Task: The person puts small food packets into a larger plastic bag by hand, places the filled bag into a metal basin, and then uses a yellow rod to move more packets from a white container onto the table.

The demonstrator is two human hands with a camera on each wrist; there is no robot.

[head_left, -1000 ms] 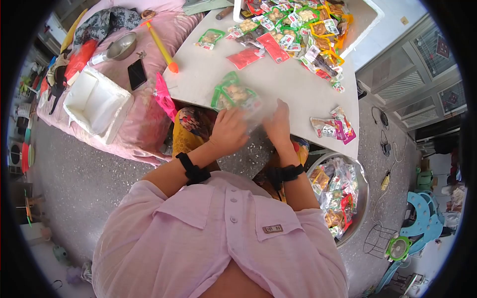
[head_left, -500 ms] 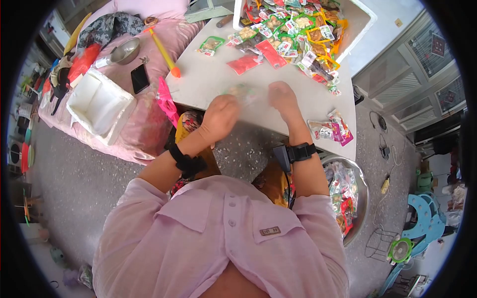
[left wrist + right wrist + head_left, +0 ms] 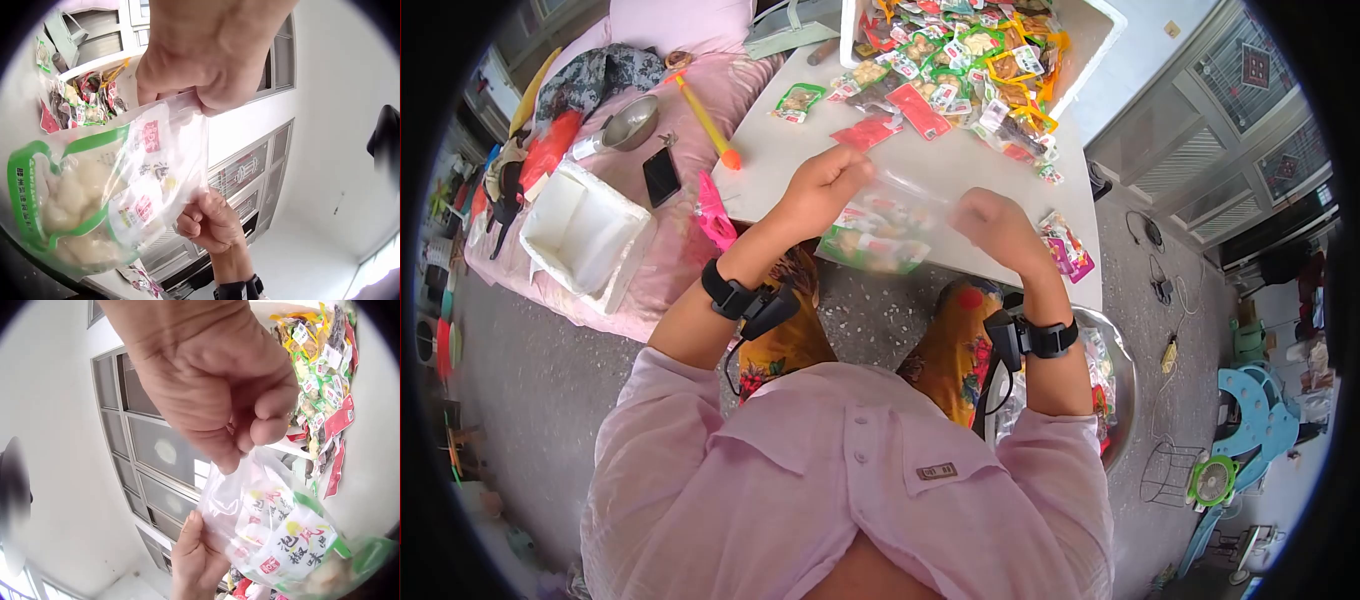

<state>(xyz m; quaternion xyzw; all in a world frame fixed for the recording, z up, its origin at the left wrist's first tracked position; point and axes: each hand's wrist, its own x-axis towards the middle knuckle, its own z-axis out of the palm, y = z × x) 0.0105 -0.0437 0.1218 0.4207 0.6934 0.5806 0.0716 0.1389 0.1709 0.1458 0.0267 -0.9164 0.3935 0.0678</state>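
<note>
A clear bag (image 3: 912, 185) stretches between the two hands above the table's front edge; its lower part holds green-edged packets (image 3: 870, 245) with pale pieces. The left hand (image 3: 825, 190) pinches one top corner, thumb against curled fingers. At the other corner, the right hand (image 3: 1000, 228) pinches the plastic between thumb and fingertips. Seen from the left wrist, the bag (image 3: 147, 169) hangs tilted with white labels facing out. In the right wrist view the bag (image 3: 275, 519) hangs below the right hand (image 3: 219, 387), its far corner in the left hand (image 3: 197, 565).
A white foam box (image 3: 1090, 75) spills many colourful packets (image 3: 970, 80) across the back of the table (image 3: 770, 165). Pink packets (image 3: 1068, 245) lie at the table's right edge, above a metal basin (image 3: 1122, 380) of packets. An empty foam box (image 3: 585, 235) and phone (image 3: 662, 177) rest on the bed.
Both hands have moved apart, and the bag, blurred between them before, now hangs stretched from its top corners. The head view has shifted slightly.
</note>
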